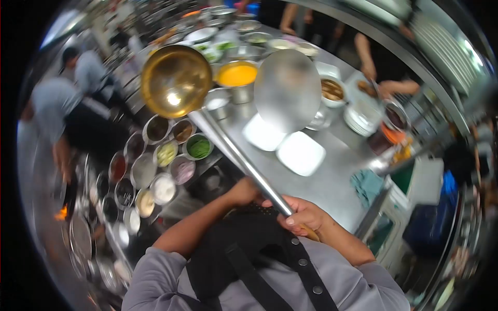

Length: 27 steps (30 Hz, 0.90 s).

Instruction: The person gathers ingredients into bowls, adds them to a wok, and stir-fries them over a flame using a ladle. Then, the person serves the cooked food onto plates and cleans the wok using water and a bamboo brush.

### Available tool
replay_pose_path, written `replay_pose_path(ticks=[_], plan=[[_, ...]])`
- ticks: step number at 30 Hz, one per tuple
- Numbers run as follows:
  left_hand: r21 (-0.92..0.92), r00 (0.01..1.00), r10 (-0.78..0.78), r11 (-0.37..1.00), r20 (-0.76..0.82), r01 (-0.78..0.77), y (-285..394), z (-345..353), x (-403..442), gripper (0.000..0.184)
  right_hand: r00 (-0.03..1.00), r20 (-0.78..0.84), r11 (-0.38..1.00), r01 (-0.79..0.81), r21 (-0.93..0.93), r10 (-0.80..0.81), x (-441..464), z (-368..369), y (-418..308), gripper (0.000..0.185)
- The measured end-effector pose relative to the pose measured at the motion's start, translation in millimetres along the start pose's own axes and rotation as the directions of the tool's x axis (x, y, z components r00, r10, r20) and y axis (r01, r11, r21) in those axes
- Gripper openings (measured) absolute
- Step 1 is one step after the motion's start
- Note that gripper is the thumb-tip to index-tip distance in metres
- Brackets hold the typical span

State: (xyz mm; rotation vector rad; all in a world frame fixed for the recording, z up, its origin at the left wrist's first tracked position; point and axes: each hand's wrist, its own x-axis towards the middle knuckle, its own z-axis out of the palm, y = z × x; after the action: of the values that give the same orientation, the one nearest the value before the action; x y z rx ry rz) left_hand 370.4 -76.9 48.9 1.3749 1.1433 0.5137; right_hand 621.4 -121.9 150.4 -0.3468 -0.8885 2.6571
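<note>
My right hand point(303, 213) is closed around the lower handle of a long ladle point(244, 160). Its metal shaft slants up to the left and ends in a large, golden, shiny bowl; a wooden end shows below my fist. Close to the shaft, at waist height, is my left hand point(243, 192). Its fingers are blurred and partly hidden behind the ladle, so I cannot tell whether they hold anything. Past the shaft, two white square plates point(301, 153) lie on the steel counter point(340, 179).
Several small containers point(166, 154) of ingredients stand at left. A pot of orange liquid point(237, 74) and a bowl of brown food point(332, 90) sit farther back. A teal cloth point(367, 186) lies at right. People work at left and across the counter; a blurred oval hides part of it.
</note>
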Motion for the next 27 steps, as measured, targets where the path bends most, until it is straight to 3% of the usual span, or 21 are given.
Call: replay_pose_path(ticks=[2, 3, 5, 6, 8, 10, 11, 12, 13, 14, 15, 16, 18, 19, 20, 22, 24, 27], plan=[[-0.213, 0.983, -0.163, 0.961, 0.086, 0.178, -40.8, -23.2, -69.5, 0.026, 0.988, 0.099, 0.993, -0.119, -0.021, 0.12, 33.9, 1.9, -1.9, 0.071], [-0.27, 0.982, -0.185, 0.948, -0.025, 0.171, -58.9, -33.3, -106.6, 0.026, 0.988, 0.056, 0.988, -0.14, -0.068, 0.144, 53.0, 9.2, -3.6, 0.072], [-0.206, 0.956, -0.035, 0.978, -0.291, -0.027, -95.3, -39.1, -196.8, 0.033, 0.974, 0.059, 0.969, -0.21, -0.13, 0.219, 101.0, 23.8, 0.9, 0.075], [-0.252, 0.893, -0.083, 0.967, -0.442, -0.035, -100.9, -35.7, -245.3, 0.033, 0.957, 0.093, 0.955, -0.26, -0.14, 0.274, 128.0, 30.5, 9.2, 0.076], [-0.325, 0.867, -0.185, 0.945, -0.463, 0.027, -88.3, -20.9, -348.0, 0.038, 0.927, 0.15, 0.916, -0.294, -0.274, 0.343, 182.1, 49.1, 36.7, 0.078], [-0.422, 0.7, -0.238, 0.901, -0.673, -0.1, -91.1, 9.3, -449.4, 0.03, 0.83, 0.34, 0.887, -0.35, -0.3, 0.442, 245.4, 67.2, 78.5, 0.078], [-0.496, 0.507, -0.311, 0.821, -0.804, -0.283, -93.6, 26.1, -501.8, 0.024, 0.746, 0.405, 0.846, -0.424, -0.323, 0.528, 275.4, 93.6, 99.4, 0.077], [-0.387, 0.236, -0.31, 0.801, -0.921, -0.456, -95.0, 39.8, -550.1, 0.02, 0.684, 0.429, 0.808, -0.499, -0.314, 0.59, 298.1, 126.4, 123.4, 0.075], [-0.253, -0.045, -0.316, 0.83, -0.948, -0.496, -105.2, 50.4, -597.2, 0.019, 0.629, 0.421, 0.757, -0.533, -0.379, 0.654, 317.3, 163.4, 146.9, 0.075], [-0.217, -0.386, -0.28, 0.956, -0.879, -0.199, -125.5, 70.2, -641.1, 0.025, 0.587, 0.408, 0.714, -0.545, -0.44, 0.699, 319.9, 200.6, 171.4, 0.075], [-0.271, -0.614, -0.034, 0.915, -0.789, 0.297, -125.7, 77.8, -685.2, 0.031, 0.562, 0.372, 0.664, -0.519, -0.538, 0.739, 331.9, 240.2, 195.1, 0.074], [-0.398, -0.658, 0.274, 0.615, -0.702, 0.681, -126.6, 85.2, -729.1, 0.037, 0.523, 0.373, 0.611, -0.416, -0.674, 0.767, 347.0, 275.8, 223.2, 0.075], [-0.596, -0.7, 0.458, 0.373, -0.549, 0.711, -161.0, 84.2, -792.1, 0.038, 0.57, 0.354, 0.472, -0.067, -0.879, 0.741, 365.3, 350.8, 276.2, 0.074], [-0.606, -0.713, 0.418, 0.378, -0.563, 0.7, -186.4, 84.5, -817.1, 0.032, 0.58, 0.339, 0.35, 0.098, -0.932, 0.741, 371.8, 384.7, 300.9, 0.072], [-0.687, -0.792, 0.051, 0.466, -0.609, 0.558, -192.4, 83.8, -832.7, 0.029, 0.519, 0.369, 0.299, 0.215, -0.929, 0.772, 379.6, 412.4, 323.6, 0.071], [-0.619, -0.749, 0.106, 0.493, -0.654, 0.611, -204.6, 84.4, -844.2, 0.032, 0.403, 0.339, 0.223, 0.307, -0.925, 0.85, 400.0, 445.6, 354.8, 0.069], [-0.642, -0.779, 0.096, 0.509, -0.62, 0.573, -185.1, 91.0, -833.5, 0.032, 0.377, 0.31, 0.156, 0.386, -0.909, 0.873, 401.7, 487.5, 360.8, 0.067], [-0.574, -0.741, 0.166, 0.532, -0.65, 0.622, -172.6, 103.3, -825.1, 0.033, 0.303, 0.184, 0.053, 0.394, -0.917, 0.935, 408.5, 516.4, 389.5, 0.066]])
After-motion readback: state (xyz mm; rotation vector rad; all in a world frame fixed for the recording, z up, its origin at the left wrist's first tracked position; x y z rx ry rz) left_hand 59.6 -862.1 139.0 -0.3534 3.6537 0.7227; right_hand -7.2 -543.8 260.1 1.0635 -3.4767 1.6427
